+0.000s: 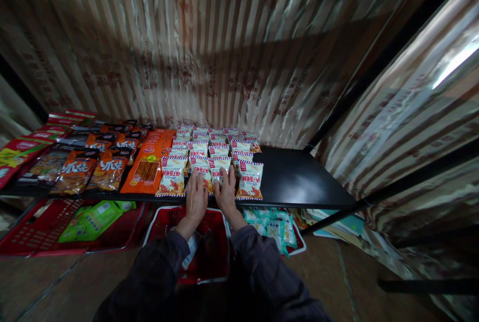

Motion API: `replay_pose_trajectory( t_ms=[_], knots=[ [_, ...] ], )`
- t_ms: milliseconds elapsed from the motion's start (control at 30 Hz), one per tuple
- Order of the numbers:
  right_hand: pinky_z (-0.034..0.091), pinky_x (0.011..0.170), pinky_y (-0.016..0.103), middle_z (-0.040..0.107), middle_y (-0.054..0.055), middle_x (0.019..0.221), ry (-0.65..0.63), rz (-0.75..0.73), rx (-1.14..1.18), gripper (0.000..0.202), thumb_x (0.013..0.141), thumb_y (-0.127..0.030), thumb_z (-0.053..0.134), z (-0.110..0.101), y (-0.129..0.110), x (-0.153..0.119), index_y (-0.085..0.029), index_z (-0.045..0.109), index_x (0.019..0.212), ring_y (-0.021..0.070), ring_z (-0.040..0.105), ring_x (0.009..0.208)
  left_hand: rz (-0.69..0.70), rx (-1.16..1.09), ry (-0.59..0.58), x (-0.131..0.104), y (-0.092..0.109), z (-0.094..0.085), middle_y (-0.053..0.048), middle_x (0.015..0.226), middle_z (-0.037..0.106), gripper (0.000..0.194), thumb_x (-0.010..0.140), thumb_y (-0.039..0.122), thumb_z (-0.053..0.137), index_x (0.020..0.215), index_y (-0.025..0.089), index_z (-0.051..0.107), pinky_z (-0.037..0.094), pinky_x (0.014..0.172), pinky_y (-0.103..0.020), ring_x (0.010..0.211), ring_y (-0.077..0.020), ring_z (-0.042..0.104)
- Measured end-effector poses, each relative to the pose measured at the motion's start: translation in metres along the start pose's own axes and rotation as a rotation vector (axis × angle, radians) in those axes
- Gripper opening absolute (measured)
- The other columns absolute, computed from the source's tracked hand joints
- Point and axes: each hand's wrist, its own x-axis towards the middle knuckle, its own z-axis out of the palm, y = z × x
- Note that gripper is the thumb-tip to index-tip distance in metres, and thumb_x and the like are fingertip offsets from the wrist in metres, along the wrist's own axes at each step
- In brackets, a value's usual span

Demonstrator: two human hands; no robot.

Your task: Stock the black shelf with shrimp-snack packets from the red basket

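Observation:
Small white snack bags with red lettering and striped edges stand in several rows on a black shelf (295,174). My left hand (196,194) lies with stretched fingers on the lower front of one front-row snack bag (200,162). Beside it, my right hand (226,191) has its fingers spread over the lower part of the neighbouring snack bag (219,163). Both hands touch the bags without wrapping round them. The lower parts of these two bags are partly hidden by my fingers. A front-row snack bag (250,180) stands just right of my right hand.
Left of the white bags lie an orange packet (147,162), dark-and-orange snack bags (77,169) and red-green packets (22,150). Below the shelf are red baskets (224,242), a green packet (93,219) and teal packets (277,229). Black posts frame the shelf before a striped sheet.

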Motion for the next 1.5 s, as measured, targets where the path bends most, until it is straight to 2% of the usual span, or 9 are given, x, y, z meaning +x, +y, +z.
replay_pose_trajectory(
  t_ms=[133, 267, 500, 600, 733, 967, 1133, 1300, 1500],
  knots=[
    [0.03, 0.105, 0.052, 0.017, 0.019, 0.149, -0.04, 0.042, 0.0, 0.047, 0.088, -0.025, 0.039, 0.004, 0.0, 0.006, -0.012, 0.039, 0.133, 0.0297, 0.02, 0.137, -0.016, 0.017, -0.054, 0.008, -0.004, 0.001, -0.02, 0.146, 0.029, 0.046, 0.086, 0.015, 0.039, 0.132, 0.012, 0.039, 0.033, 0.106, -0.046, 0.136, -0.0274, 0.027],
    [0.027, 0.107, 0.05, 0.017, 0.018, 0.15, -0.088, 0.058, -0.056, 0.048, 0.088, -0.026, 0.04, 0.008, -0.001, 0.008, -0.01, 0.039, 0.133, 0.029, 0.017, 0.138, -0.043, 0.062, -0.098, 0.007, -0.005, 0.001, -0.022, 0.146, 0.029, 0.041, 0.086, 0.014, 0.04, 0.126, 0.01, 0.045, 0.029, 0.107, -0.049, 0.138, -0.0291, 0.022],
    [0.022, 0.109, 0.053, 0.012, 0.017, 0.152, -0.071, 0.024, -0.081, 0.05, 0.088, -0.027, 0.04, 0.001, -0.005, 0.005, -0.009, 0.037, 0.135, 0.0295, 0.007, 0.14, 0.007, 0.025, -0.103, -0.004, -0.006, -0.009, -0.017, 0.151, 0.019, 0.043, 0.085, 0.011, 0.039, 0.128, 0.011, 0.043, 0.023, 0.111, -0.05, 0.141, -0.0268, 0.005],
    [0.022, 0.109, 0.053, 0.014, 0.015, 0.152, -0.077, -0.028, -0.053, 0.047, 0.088, -0.025, 0.039, -0.007, -0.013, 0.0, -0.011, 0.038, 0.134, 0.0279, 0.006, 0.141, 0.039, 0.004, -0.127, -0.009, -0.005, -0.013, -0.015, 0.151, 0.019, 0.042, 0.085, 0.011, 0.038, 0.126, 0.012, 0.045, 0.023, 0.111, -0.049, 0.141, -0.0251, 0.006],
    [0.023, 0.11, 0.051, 0.016, 0.013, 0.152, -0.112, -0.11, -0.018, 0.045, 0.089, -0.022, 0.036, -0.017, -0.027, -0.013, -0.013, 0.039, 0.133, 0.0248, 0.008, 0.141, 0.023, 0.031, -0.154, -0.016, -0.006, -0.016, -0.017, 0.15, 0.023, 0.041, 0.086, 0.014, 0.037, 0.126, 0.011, 0.046, 0.021, 0.112, -0.051, 0.141, -0.0255, 0.005],
    [0.024, 0.111, 0.051, 0.02, 0.013, 0.151, -0.161, -0.128, 0.018, 0.044, 0.089, -0.021, 0.037, -0.026, -0.037, -0.035, -0.014, 0.043, 0.131, 0.0237, 0.012, 0.141, 0.054, 0.019, -0.167, -0.016, -0.016, -0.012, -0.018, 0.149, 0.024, 0.043, 0.085, 0.013, 0.038, 0.128, 0.009, 0.043, 0.022, 0.111, -0.05, 0.141, -0.0264, 0.002],
    [0.026, 0.111, 0.049, 0.025, 0.015, 0.149, -0.16, -0.139, 0.031, 0.045, 0.087, -0.017, 0.038, -0.03, -0.041, -0.043, -0.011, 0.044, 0.131, 0.0235, 0.016, 0.14, 0.046, 0.034, -0.132, -0.016, -0.004, -0.02, -0.017, 0.149, 0.024, 0.047, 0.083, 0.011, 0.039, 0.13, 0.01, 0.042, 0.023, 0.111, -0.051, 0.141, -0.0268, 0.002],
    [0.029, 0.11, 0.048, 0.028, 0.012, 0.149, -0.186, -0.137, 0.068, 0.051, 0.083, -0.01, 0.036, -0.035, -0.045, -0.061, -0.015, 0.042, 0.134, 0.0216, 0.019, 0.139, 0.083, -0.036, -0.104, -0.039, 0.006, -0.027, -0.015, 0.145, 0.034, 0.043, 0.084, 0.01, 0.037, 0.125, 0.013, 0.048, 0.028, 0.11, -0.048, 0.14, -0.0233, 0.012],
    [0.035, 0.107, 0.047, 0.035, 0.014, 0.145, -0.249, -0.143, 0.102, 0.052, 0.08, -0.009, 0.039, -0.04, -0.044, -0.103, -0.014, 0.044, 0.131, 0.0216, 0.027, 0.136, 0.072, -0.093, -0.104, -0.086, -0.003, -0.021, -0.013, 0.138, 0.046, 0.043, 0.082, 0.006, 0.033, 0.119, 0.013, 0.053, 0.038, 0.106, -0.044, 0.136, -0.0214, 0.028]
  ],
)
